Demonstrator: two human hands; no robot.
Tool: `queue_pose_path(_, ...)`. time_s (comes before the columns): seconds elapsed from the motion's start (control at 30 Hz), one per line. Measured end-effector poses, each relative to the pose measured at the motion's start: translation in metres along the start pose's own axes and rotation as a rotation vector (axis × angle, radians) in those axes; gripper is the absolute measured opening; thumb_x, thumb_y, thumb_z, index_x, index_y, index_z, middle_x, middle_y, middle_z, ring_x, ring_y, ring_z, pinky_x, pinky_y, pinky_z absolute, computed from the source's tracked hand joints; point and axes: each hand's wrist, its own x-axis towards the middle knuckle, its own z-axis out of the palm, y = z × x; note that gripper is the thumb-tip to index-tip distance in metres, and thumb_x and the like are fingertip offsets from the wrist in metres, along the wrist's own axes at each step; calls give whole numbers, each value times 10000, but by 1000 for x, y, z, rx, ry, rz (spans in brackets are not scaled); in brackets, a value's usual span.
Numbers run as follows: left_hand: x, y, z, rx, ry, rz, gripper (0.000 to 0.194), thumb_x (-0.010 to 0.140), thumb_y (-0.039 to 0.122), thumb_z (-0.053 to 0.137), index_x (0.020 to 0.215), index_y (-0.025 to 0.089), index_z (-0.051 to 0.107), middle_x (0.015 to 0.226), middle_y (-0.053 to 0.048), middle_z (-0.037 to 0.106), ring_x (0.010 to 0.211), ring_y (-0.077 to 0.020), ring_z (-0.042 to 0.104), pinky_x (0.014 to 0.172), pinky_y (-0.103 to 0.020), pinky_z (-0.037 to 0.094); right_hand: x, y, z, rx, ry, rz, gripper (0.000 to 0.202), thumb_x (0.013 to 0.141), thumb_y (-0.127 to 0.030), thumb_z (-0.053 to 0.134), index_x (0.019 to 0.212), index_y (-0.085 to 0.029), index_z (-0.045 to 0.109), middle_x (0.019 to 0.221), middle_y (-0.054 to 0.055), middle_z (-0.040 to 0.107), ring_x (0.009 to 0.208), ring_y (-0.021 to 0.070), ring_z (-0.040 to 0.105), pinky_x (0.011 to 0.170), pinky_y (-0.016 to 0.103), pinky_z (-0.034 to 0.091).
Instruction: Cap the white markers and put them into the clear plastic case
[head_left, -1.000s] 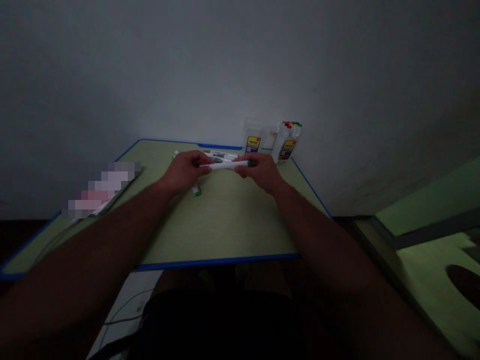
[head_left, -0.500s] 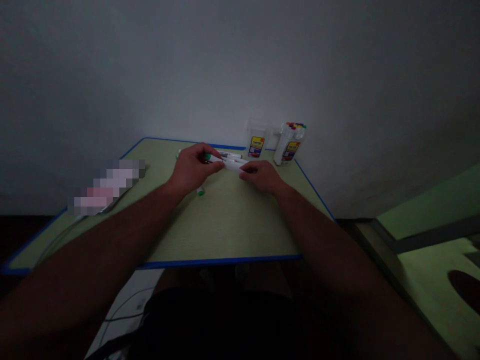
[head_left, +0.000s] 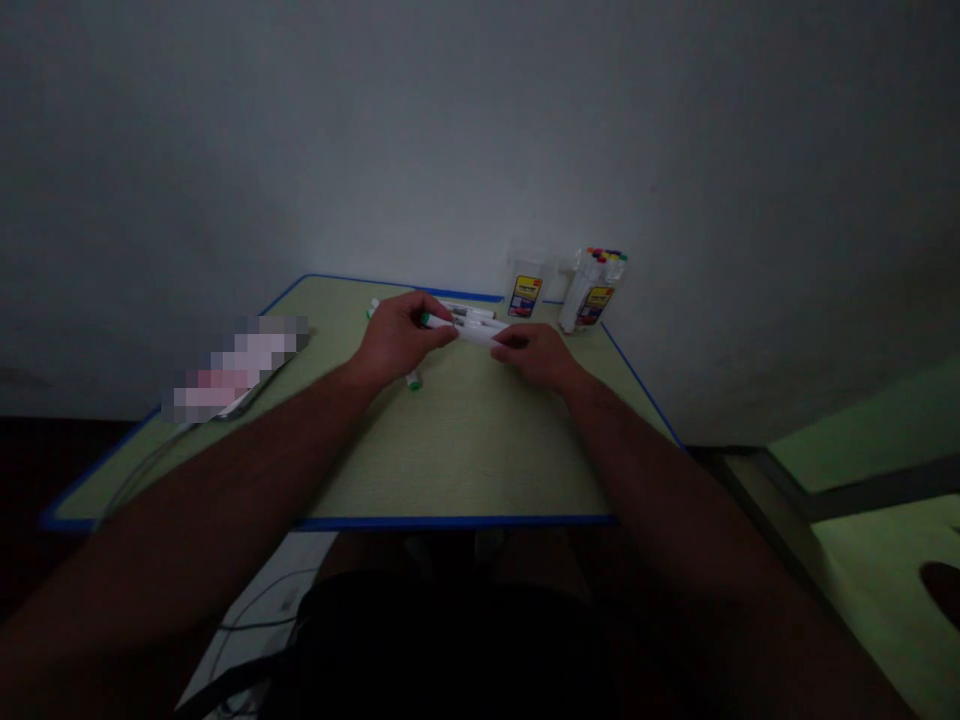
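Note:
A white marker [head_left: 478, 334] is stretched level between my two hands above the back half of the table. My left hand [head_left: 397, 338] pinches its left end between thumb and fingers, where a green tip [head_left: 426, 320] shows. The other end sits in the closed fingers of my right hand [head_left: 537, 354], which hide its tip. Just behind lie more white markers [head_left: 480, 313], partly covered by the hands. A green-ended marker [head_left: 414, 381] pokes out below my left hand, and another white marker [head_left: 374, 304] shows at its upper left.
A clear plastic case [head_left: 526, 265] with a yellow label stands near the wall. Right of it is a similar case [head_left: 598, 290] full of markers with coloured caps. A blurred-out flat object [head_left: 240, 370] with a cable lies at left on the blue-edged table [head_left: 465, 450].
The whole scene has shifted slightly right as the head view turned. Both hands keep their hold on the marker, with hardly any movement relative to the table.

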Motion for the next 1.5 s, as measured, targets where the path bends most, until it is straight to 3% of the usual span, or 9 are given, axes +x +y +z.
queue_pose_path(0.67, -3, 1, 4, -14, -25, 24, 222, 669, 293, 840, 829, 193, 724, 744, -11, 686, 663, -150, 576, 638, -306, 474, -2, -5, 1, -25, -22, -3, 142, 780, -167, 788, 916, -201, 809, 852, 11, 762, 741, 136, 643, 752, 294, 476)
queue_pose_path(0.87, 2, -2, -2, 62, -4, -1, 187, 655, 246, 838, 787, 177, 726, 764, -8, 712, 676, -152, 594, 663, -303, 471, -1, -5, 0, 14, 65, -39, 143, 763, -221, 792, 902, -197, 814, 830, 15, 755, 739, 152, 644, 756, 309, 485)
queue_pose_path(1.07, 5, -6, -7, 161, -36, -57, 160, 669, 197, 822, 812, 178, 753, 791, -17, 732, 713, -168, 627, 700, -312, 484, -4, -20, 0, 107, 211, -119, 199, 696, -268, 828, 879, -196, 795, 837, 18, 756, 699, 144, 607, 703, 301, 476)
queue_pose_path(1.23, 5, -10, -4, 122, -101, -60, 157, 672, 164, 809, 822, 186, 767, 812, -32, 739, 730, -180, 646, 726, -332, 510, -10, -31, 0, 151, 212, -152, 228, 688, -320, 844, 871, -206, 770, 750, -15, 711, 612, 115, 520, 616, 272, 422)
queue_pose_path(1.5, 6, -20, -2, 81, -95, -22, 165, 655, 193, 805, 814, 200, 764, 809, -41, 742, 721, -198, 656, 711, -355, 551, -10, -32, 1, 162, 180, -173, 244, 700, -324, 845, 893, -198, 764, 776, -7, 709, 629, 116, 526, 613, 269, 410)
